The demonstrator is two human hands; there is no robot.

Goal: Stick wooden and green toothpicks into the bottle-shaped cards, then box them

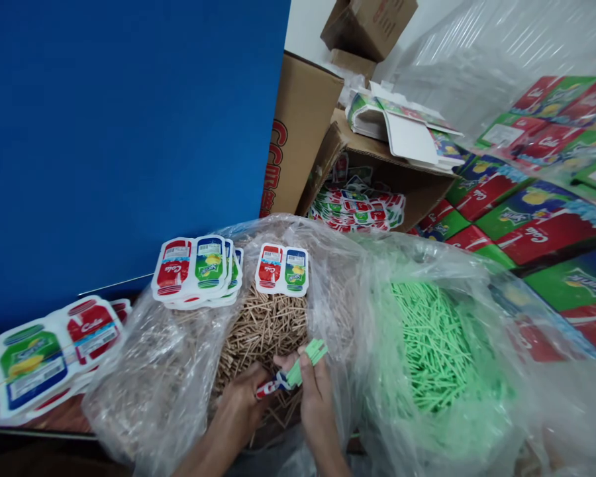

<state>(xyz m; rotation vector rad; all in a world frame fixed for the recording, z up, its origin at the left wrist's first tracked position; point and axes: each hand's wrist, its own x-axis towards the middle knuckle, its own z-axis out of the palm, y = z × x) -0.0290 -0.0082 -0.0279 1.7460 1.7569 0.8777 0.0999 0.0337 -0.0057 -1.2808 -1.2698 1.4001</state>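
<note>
My left hand [243,397] grips a small printed card pouch [271,387] with red, white and blue on it, above the brown sticks [263,324]. My right hand [314,381] pinches a bundle of light green sticks [314,352], whose lower end meets the pouch between my hands. Just beyond, one Cola and Sprite card [281,270] lies on the brown sticks. A stack of similar cards [193,271] rests on the plastic bag to its left.
Green sticks [432,344] fill a clear bag at right. More large cards [54,351] lie at far left. An open carton [422,192] of cards stands behind, beside wrapped printed boxes [541,225]. A blue panel [129,132] rises at back left.
</note>
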